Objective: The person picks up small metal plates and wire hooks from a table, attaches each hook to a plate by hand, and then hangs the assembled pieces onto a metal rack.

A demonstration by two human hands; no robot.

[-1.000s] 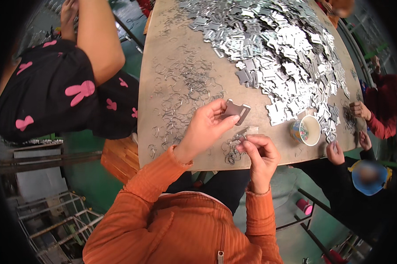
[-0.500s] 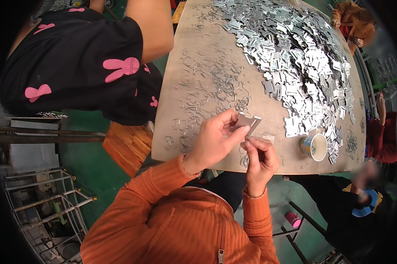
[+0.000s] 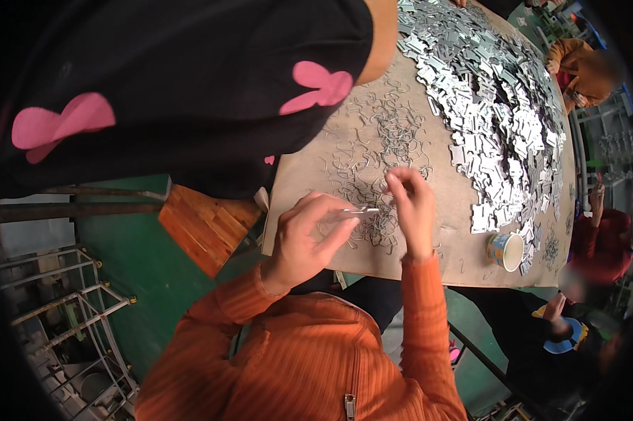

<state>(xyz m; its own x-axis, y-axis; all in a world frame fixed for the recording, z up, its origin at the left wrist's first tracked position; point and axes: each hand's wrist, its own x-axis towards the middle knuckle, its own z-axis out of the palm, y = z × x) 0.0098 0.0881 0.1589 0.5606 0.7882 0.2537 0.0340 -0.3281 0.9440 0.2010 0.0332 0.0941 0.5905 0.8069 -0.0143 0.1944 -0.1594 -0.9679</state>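
Note:
My left hand (image 3: 304, 238) pinches a small flat metal plate (image 3: 363, 212) between thumb and fingers, turned nearly edge-on. To its right, my right hand (image 3: 413, 207) is raised over the table with thumb and forefinger drawn together; whatever sits between the tips is too small to make out. Bent wire hooks (image 3: 399, 130) lie scattered under and beyond both hands. Farther right spreads a large heap of cut metal plates (image 3: 495, 130) on the brown-covered table (image 3: 446, 242).
A paper cup (image 3: 506, 251) stands near the table's front right. Close on my left, a person in black clothing with pink shapes (image 3: 190, 91) leans over the table's edge. A wooden stool (image 3: 208, 228) and metal frames (image 3: 71, 309) are at left. Other people sit along the right side.
My hands have come apart. The right has moved up and away from the plate, over the hooks; the left keeps the plate, now farther left and tilted. The person at left has leaned nearer.

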